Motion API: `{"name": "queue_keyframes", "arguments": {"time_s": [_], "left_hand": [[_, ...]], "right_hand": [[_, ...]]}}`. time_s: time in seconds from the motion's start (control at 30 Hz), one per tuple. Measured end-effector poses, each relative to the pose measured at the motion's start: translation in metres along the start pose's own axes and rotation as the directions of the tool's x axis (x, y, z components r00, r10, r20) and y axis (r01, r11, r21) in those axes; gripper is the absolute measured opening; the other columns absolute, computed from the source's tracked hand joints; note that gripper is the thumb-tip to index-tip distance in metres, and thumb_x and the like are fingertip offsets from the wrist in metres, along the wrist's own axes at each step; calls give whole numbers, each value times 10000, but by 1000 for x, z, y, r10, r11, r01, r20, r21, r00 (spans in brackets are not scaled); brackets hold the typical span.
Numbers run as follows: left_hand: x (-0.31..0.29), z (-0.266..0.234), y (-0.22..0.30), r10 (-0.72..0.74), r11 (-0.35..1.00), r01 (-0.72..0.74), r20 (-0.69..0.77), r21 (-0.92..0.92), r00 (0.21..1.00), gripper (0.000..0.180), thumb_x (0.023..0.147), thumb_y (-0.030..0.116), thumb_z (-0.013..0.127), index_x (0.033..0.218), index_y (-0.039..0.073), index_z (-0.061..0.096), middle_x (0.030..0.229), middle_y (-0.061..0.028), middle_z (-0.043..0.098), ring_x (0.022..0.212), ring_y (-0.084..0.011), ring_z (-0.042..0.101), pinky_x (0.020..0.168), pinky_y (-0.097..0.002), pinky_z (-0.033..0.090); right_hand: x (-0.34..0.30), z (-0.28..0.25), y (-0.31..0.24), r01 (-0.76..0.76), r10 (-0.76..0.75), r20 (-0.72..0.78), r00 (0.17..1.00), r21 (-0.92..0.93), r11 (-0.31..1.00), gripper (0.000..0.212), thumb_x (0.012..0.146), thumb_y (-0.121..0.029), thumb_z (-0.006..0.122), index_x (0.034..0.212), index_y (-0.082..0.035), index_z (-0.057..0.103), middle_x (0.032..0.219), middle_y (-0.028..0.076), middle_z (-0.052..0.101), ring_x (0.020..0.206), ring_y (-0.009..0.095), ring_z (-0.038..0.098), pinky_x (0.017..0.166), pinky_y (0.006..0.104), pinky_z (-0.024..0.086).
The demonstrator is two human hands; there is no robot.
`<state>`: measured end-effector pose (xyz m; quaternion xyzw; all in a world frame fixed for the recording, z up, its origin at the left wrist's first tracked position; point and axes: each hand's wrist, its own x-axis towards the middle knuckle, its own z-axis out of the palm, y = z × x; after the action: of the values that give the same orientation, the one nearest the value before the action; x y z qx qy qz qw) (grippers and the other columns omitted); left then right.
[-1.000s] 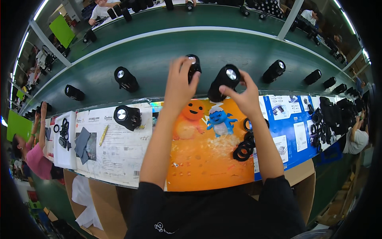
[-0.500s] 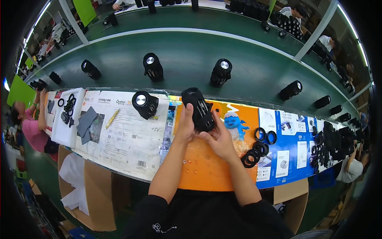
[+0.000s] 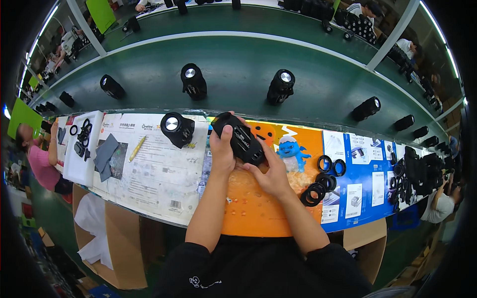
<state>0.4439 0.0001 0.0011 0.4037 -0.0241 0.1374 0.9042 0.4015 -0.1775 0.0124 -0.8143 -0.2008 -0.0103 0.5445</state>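
Observation:
Above the orange part of the bench I hold a black portable speaker (image 3: 239, 139), cylinder-shaped and tilted, its upper end leaning left. My left hand (image 3: 222, 151) wraps its left side, thumb on the body. At the lower right end my right hand (image 3: 272, 171) grips it with thumb and fingers. A panel with small pale markings faces up; the underside is hidden. Left of my hands, another black speaker (image 3: 177, 130) with a silver disc on its end lies on the white sheet (image 3: 161, 184). Right of them are a blue cartoon figure (image 3: 292, 153) and several black rings (image 3: 313, 193).
Similar speakers (image 3: 194, 82) stand along the green conveyor (image 3: 238, 64) beyond the bench. Leftward lie a yellow pen-like tool (image 3: 137, 149), a grey cloth (image 3: 106, 156) and a white foam tray (image 3: 79, 169). Black parts (image 3: 417, 174) are heaped right. Cardboard boxes (image 3: 121, 238) stand below; co-workers sit at both sides.
The held speaker has moved slightly left and tilted further over, both hands staying on it. On the conveyor, the speakers have shifted a little in view.

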Motion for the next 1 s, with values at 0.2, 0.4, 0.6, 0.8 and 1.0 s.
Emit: {"name": "queue_keyframes", "arguments": {"time_s": [0.2, 0.4, 0.6, 0.8, 1.0], "left_hand": [[-2, 2, -4, -53, 991, 64, 92, -121, 994, 795, 1012, 573, 809, 1511, 24, 523, 1246, -128, 705, 1156, -246, 731, 987, -391, 648], [-1, 7, -12, -60, 998, 64, 147, -23, 987, 887, 970, 675, 807, 1497, 22, 519, 1245, -131, 699, 1154, -228, 719, 982, -377, 645], [-4, 10, -7, -73, 996, 67, 134, 50, 988, 720, 989, 545, 842, 1413, 27, 577, 1188, -118, 726, 1085, -218, 748, 965, -370, 652], [-6, 14, 0, -92, 993, 79, 165, 83, 982, 546, 1022, 431, 837, 1325, 24, 636, 1154, -102, 756, 1057, -210, 763, 961, -364, 652], [-7, 7, -2, -122, 985, 101, 151, 143, 981, 665, 979, 506, 852, 1353, 14, 608, 1130, -133, 756, 1038, -232, 760, 954, -370, 643]], "right_hand": [[-6, 2, 5, -38, 39, -1, 999, 158, 987, 866, 944, -190, 931, 1649, 38, 484, 1519, 220, 659, 1393, 269, 660, 1199, 391, 504], [-9, 5, 32, -71, 66, 25, 997, 328, 942, 879, 983, -134, 901, 1671, 96, 405, 1556, 186, 595, 1386, 226, 636, 1213, 380, 501], [-12, 6, 20, -67, 69, 3, 998, 260, 963, 876, 979, -129, 902, 1664, 104, 409, 1519, 185, 620, 1376, 229, 643, 1214, 383, 502], [-14, 12, 28, 42, -20, -121, 992, 179, 983, 851, 933, -242, 941, 1580, 99, 505, 1381, 258, 720, 1276, 313, 731, 1100, 397, 563], [-15, 8, 6, 58, -54, -116, 992, 28, 998, 857, 926, -239, 945, 1576, 108, 507, 1372, 275, 725, 1272, 334, 739, 1100, 408, 567]]}}
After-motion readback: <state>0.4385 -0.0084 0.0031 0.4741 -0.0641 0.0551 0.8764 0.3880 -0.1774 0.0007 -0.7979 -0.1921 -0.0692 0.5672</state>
